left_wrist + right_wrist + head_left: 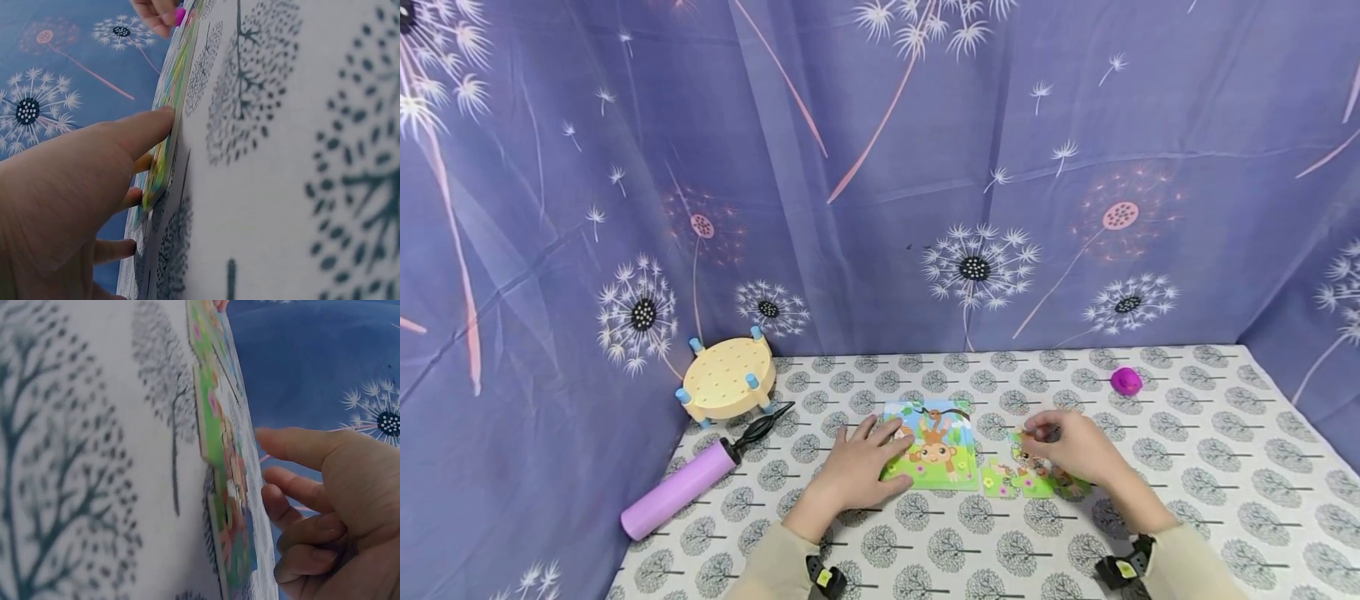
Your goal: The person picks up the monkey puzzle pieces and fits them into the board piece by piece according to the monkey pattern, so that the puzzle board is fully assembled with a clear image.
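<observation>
A square picture board [936, 475] with a cartoon monkey lies flat on the tablecloth. My left hand [867, 468] rests at its left side, fingers spread, the thumb and some fingertips on the board; the left wrist view shows this hand [75, 187] edge-on. Right of the board lie several jigsaw puzzle pieces [1037, 485], some side by side, with green grass and flowers printed on them. Over these pieces is my right hand [1078, 446]. In the right wrist view a gap shows between thumb and forefinger of that hand [331, 506], the other fingers loosely curled, nothing visible between them.
At the left lie a purple hand pump [681, 492] with a black nozzle and a yellow perforated toy stool [730, 379] with blue pegs. A small magenta toy [1126, 382] sits at the back right. A blue dandelion curtain [880, 250] hangs behind the table.
</observation>
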`<action>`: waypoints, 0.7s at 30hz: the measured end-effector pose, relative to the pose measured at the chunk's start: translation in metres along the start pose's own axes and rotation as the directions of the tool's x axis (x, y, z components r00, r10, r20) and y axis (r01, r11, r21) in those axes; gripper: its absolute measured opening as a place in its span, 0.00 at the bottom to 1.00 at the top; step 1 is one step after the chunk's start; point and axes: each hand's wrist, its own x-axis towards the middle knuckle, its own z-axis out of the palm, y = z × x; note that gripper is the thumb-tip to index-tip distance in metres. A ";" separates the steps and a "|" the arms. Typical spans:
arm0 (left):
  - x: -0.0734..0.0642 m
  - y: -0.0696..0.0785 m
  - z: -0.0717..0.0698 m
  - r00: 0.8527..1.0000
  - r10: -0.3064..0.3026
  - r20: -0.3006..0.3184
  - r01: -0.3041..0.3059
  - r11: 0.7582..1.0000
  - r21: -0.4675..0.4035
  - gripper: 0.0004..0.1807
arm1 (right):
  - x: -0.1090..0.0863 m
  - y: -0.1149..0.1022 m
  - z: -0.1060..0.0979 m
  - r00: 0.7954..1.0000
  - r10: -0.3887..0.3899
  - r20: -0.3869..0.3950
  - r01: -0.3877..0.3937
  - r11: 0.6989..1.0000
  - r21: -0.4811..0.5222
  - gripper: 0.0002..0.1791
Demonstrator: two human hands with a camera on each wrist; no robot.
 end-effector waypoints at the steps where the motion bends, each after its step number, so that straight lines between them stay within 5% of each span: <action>1: 0.000 0.000 0.000 1.000 -0.003 0.002 0.003 1.000 -0.004 0.38 | -0.001 0.001 -0.001 1.000 0.004 0.008 -0.004 1.000 -0.007 0.18; 10: 0.003 0.000 0.001 1.000 -0.018 0.018 0.018 1.000 -0.013 0.39 | -0.007 0.008 -0.002 0.999 0.022 0.031 -0.017 0.990 -0.141 0.35; 21: 0.005 -0.002 0.001 0.999 -0.029 0.023 0.028 0.999 0.015 0.42 | -0.008 0.007 -0.002 0.998 0.048 0.046 -0.040 0.987 -0.153 0.26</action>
